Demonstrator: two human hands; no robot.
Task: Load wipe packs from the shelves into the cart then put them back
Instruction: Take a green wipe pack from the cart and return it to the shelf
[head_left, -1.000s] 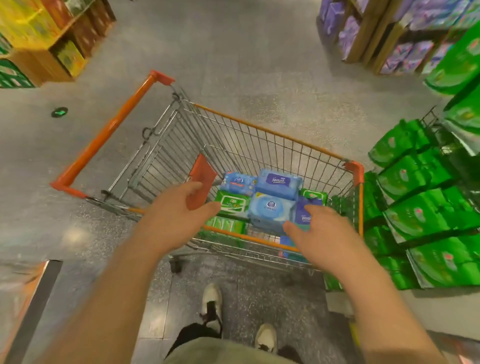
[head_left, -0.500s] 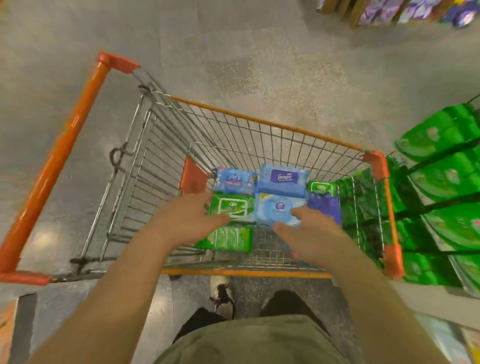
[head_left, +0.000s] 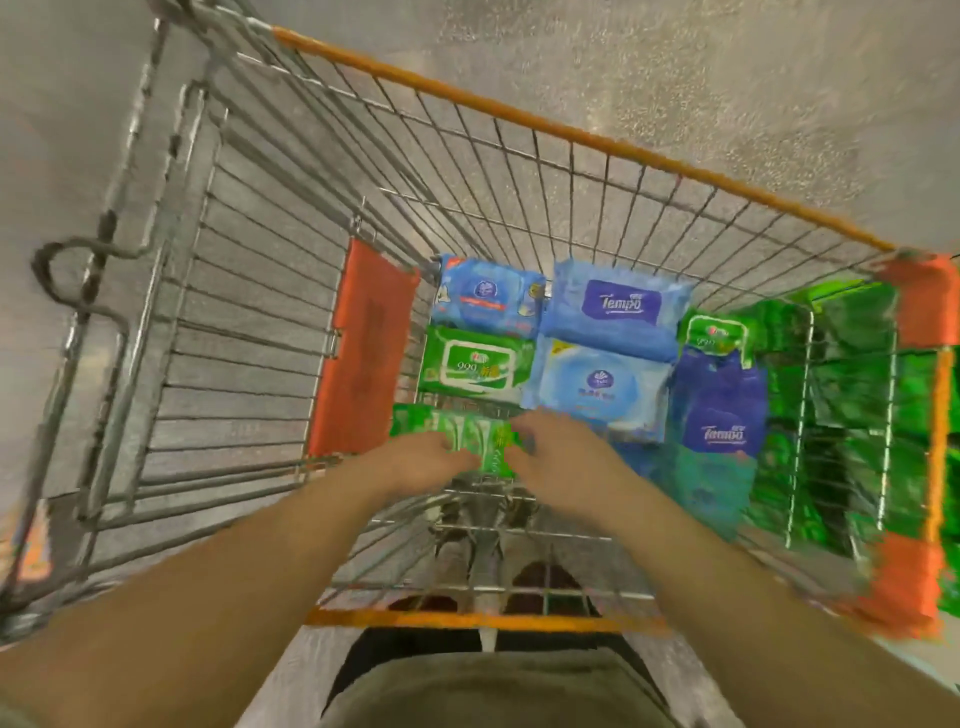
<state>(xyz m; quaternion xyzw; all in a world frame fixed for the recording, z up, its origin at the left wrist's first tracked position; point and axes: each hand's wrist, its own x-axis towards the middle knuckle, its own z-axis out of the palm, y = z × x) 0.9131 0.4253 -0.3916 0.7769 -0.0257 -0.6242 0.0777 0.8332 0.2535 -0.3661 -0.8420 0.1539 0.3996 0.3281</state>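
Reaching into the cart, both hands meet on the green wipe pack at the basket's 6 o'clock end. Left hand and right hand blur, so whether their fingers have clamped it I cannot tell; best to grip both short ends and lift it level.

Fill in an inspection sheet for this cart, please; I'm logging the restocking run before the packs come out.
Surface: wire cart, orange trim, on a grey speckled floor.
Job's things: Tempo pack, blue round-label pack, green 999 pack, purple Tempo pack and green pack lie in the cart.
Clutter: nothing seen.
Grippers: left hand and right hand both at the green pack; blur hides the fingers' grip.
Cables: nothing seen.
Surroundings: green packs beyond the right wall.
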